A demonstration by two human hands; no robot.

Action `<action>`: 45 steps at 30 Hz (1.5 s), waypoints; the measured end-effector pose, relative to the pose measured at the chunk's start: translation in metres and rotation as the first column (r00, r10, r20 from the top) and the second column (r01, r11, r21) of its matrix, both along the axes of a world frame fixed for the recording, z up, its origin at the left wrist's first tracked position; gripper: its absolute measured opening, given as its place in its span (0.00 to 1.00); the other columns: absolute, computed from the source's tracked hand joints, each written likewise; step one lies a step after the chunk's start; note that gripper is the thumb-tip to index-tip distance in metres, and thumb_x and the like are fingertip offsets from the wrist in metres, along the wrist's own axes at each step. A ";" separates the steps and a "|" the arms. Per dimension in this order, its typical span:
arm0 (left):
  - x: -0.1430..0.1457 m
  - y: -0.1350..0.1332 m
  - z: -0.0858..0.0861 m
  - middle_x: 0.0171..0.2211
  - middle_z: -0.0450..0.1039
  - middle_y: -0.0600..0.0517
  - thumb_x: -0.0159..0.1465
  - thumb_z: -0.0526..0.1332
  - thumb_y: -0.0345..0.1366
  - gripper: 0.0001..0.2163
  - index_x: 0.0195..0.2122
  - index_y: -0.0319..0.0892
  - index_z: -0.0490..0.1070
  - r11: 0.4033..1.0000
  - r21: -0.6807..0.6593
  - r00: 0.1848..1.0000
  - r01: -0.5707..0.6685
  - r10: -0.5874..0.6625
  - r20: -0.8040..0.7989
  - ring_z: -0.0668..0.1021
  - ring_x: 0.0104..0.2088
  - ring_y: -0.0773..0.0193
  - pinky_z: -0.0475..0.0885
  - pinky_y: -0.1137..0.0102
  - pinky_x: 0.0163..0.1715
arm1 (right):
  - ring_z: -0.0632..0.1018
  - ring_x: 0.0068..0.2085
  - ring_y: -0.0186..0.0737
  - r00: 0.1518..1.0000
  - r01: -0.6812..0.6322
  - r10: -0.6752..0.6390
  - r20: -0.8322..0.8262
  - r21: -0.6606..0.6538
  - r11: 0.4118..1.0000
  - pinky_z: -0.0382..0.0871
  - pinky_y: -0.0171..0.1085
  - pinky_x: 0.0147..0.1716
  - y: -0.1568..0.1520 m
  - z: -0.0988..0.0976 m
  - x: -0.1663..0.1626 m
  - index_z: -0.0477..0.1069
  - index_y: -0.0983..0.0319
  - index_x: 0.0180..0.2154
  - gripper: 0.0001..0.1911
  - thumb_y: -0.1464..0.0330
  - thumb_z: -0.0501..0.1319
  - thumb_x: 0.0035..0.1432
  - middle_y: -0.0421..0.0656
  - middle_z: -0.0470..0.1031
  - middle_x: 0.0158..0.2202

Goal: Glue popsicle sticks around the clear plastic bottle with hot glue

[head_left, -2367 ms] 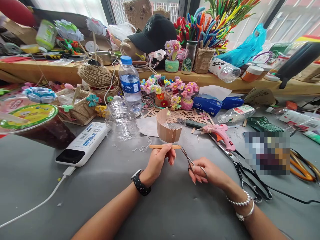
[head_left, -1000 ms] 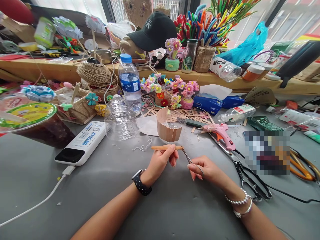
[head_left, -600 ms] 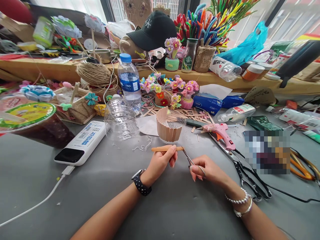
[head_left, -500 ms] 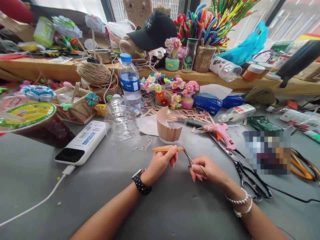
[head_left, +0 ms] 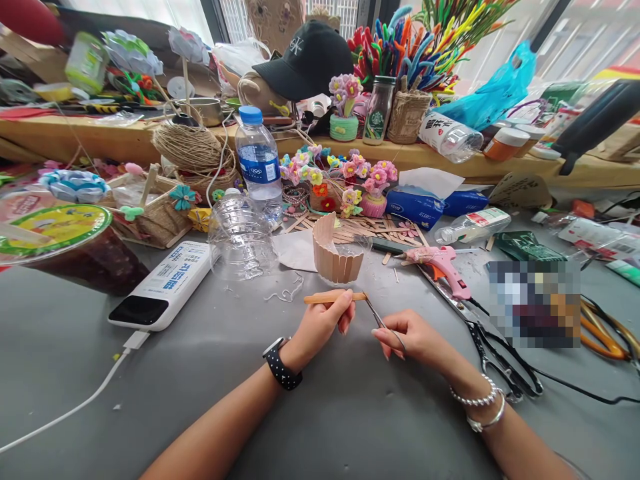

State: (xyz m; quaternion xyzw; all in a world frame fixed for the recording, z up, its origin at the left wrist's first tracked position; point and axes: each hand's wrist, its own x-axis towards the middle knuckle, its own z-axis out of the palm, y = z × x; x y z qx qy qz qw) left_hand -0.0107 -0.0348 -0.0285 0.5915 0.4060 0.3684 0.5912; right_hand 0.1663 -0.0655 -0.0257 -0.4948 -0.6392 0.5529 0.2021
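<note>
Pinching a flat, light-brown wooden stick (head_left: 318, 299) between thumb and fingers, we hold it nearly level in our left hand (head_left: 320, 324), over the grey table (head_left: 240, 407). Our right hand (head_left: 413, 337) grips a pair of slim silver metal scissors (head_left: 376, 316) at the handle end; we cannot tell how the fingers sit in the loops. The scissor tips meet the stick's right end. Just beyond the stick, we see a cup-shaped shell of tan wooden slats (head_left: 337, 265), tallest on its left side, with clear plastic inside. To its right lies a pink glue gun (head_left: 436, 257), just beside large black-handled metal scissors (head_left: 485, 350).
</note>
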 end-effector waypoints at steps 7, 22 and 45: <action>0.000 0.000 0.003 0.12 0.56 0.59 0.60 0.49 0.42 0.18 0.15 0.40 0.58 0.999 0.019 0.999 0.037 -0.037 0.003 0.61 0.13 0.74 0.57 0.76 0.17 | 0.58 0.15 0.25 0.996 -0.066 0.064 -0.068 -0.040 0.997 0.49 0.29 0.16 0.000 0.001 0.004 0.66 0.66 0.16 0.28 0.48 0.53 0.47 0.36 0.59 0.12; 0.000 0.001 0.001 0.12 0.54 0.59 0.61 0.48 0.41 0.18 0.15 0.40 0.56 0.998 0.051 0.999 0.046 -0.045 -0.007 0.60 0.14 0.74 0.56 0.74 0.17 | 0.56 0.15 0.24 0.998 -0.007 0.005 -0.066 -0.036 0.999 0.47 0.30 0.16 0.001 0.001 0.004 0.64 0.65 0.12 0.28 0.48 0.55 0.46 0.35 0.55 0.10; -0.001 0.002 0.001 0.10 0.53 0.59 0.61 0.47 0.40 0.18 0.14 0.41 0.55 0.996 0.044 0.997 0.073 -0.073 -0.004 0.57 0.14 0.73 0.54 0.73 0.17 | 0.58 0.15 0.25 0.996 -0.042 0.037 -0.080 -0.057 0.997 0.50 0.30 0.17 0.002 -0.001 0.004 0.67 0.65 0.15 0.27 0.51 0.53 0.51 0.34 0.56 0.10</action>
